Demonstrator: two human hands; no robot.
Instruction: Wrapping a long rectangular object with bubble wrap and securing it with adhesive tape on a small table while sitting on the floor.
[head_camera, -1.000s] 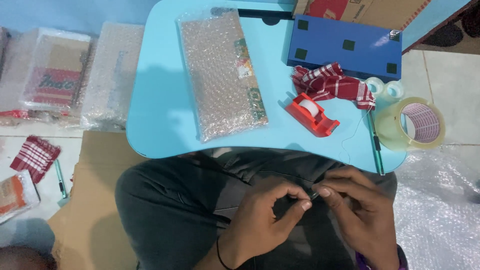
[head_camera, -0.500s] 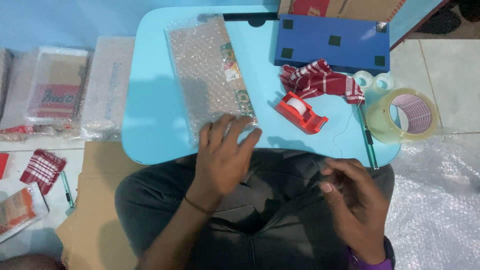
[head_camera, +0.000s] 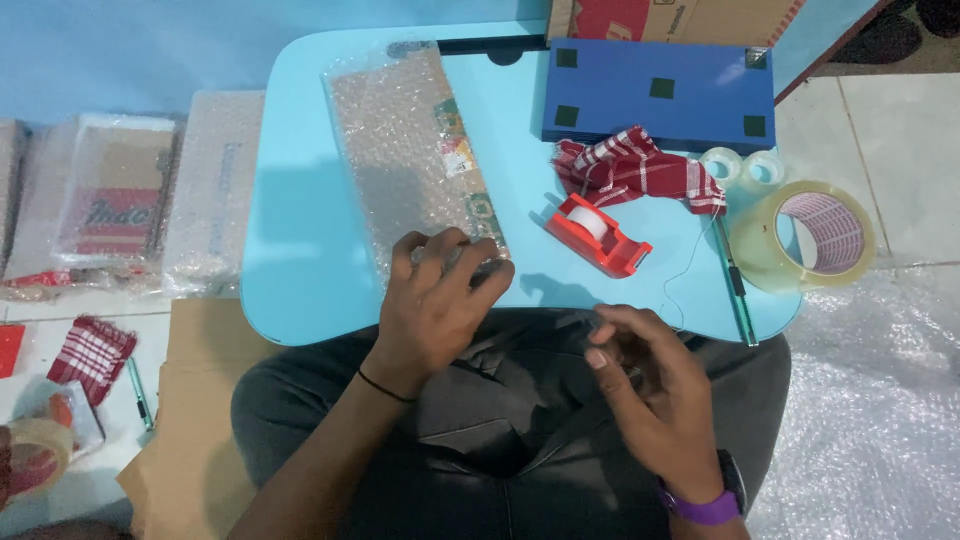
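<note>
Leftmost, far from the fingers: several bubble-wrapped packs (head_camera: 120, 205) lie on the floor, well left of the left hand; below them a red checked cloth (head_camera: 92, 352) and a green pen (head_camera: 138, 392).
Left hand: the left hand (head_camera: 437, 300) rests palm down, fingers (head_camera: 455, 262) curled over the near end of the bubble-wrapped parcel (head_camera: 410, 150), gripping its edge.
Parcel: it lies flat on the light blue lap table (head_camera: 300, 250), long and slightly tilted, running away from the left fingertips toward the table's far edge.
Between the hands: an orange tape dispenser (head_camera: 597, 235) sits on the table, just right of the left fingers and beyond the right fingertips, apart from both.
Beyond the dispenser: a second red checked cloth (head_camera: 635, 170) lies crumpled, touching the front of a dark blue box (head_camera: 660, 95).
Right hand: the right hand (head_camera: 650, 390) hovers over the lap, below the table's near edge, fingers (head_camera: 610, 345) bent loosely inward; whether anything is pinched in them cannot be told.
Right of the right fingers: a green pen (head_camera: 733, 285) lies along the table's right edge, with two small clear tape rolls (head_camera: 742, 168) further off.
Far right: a large roll of clear packing tape (head_camera: 805, 238) stands at the table's edge, well apart from both hands.
</note>
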